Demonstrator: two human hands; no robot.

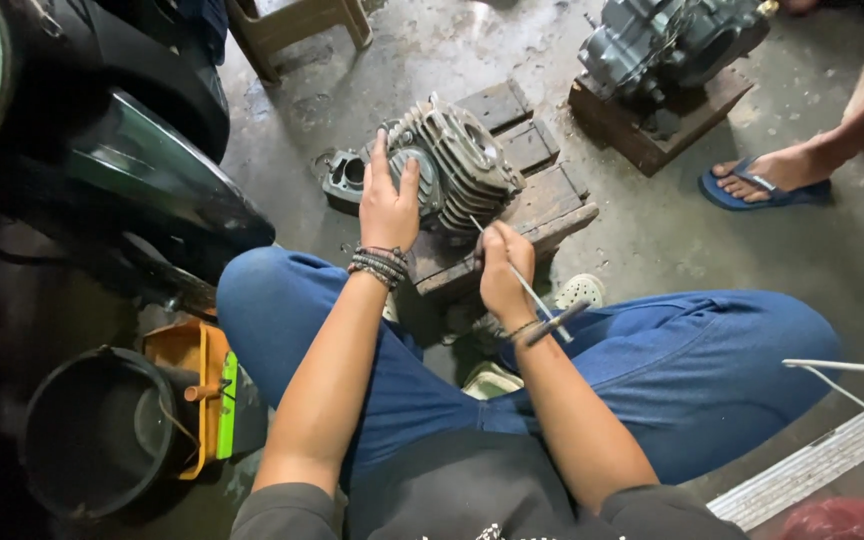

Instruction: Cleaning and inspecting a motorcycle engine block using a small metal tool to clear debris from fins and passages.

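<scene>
Head view, looking down over both forearms and blue-trousered knees. Left hand (pixel 388 200) lies open, palm down, fingers spread flat on the finned grey engine cylinder (pixel 457 160), steadying it; beaded bracelets sit at that wrist. Cylinder rests tilted on a dark wooden block (pixel 542 205) directly ahead of both hands, on the concrete floor (pixel 652 240). Right hand (pixel 502 270) is closed in a fist round a thin metal rod tool (pixel 532 292); the tip points up toward the cylinder's lower edge, the dark handle end sticks out past the wrist. Whether the tip touches the cylinder cannot be told. Beyond the right hand, well apart: a second engine block (pixel 667 45) on another piece of wood, and another person's foot in a blue sandal (pixel 762 180). Left of the left forearm: black bucket (pixel 97 430), orange tray (pixel 192 375).
</scene>
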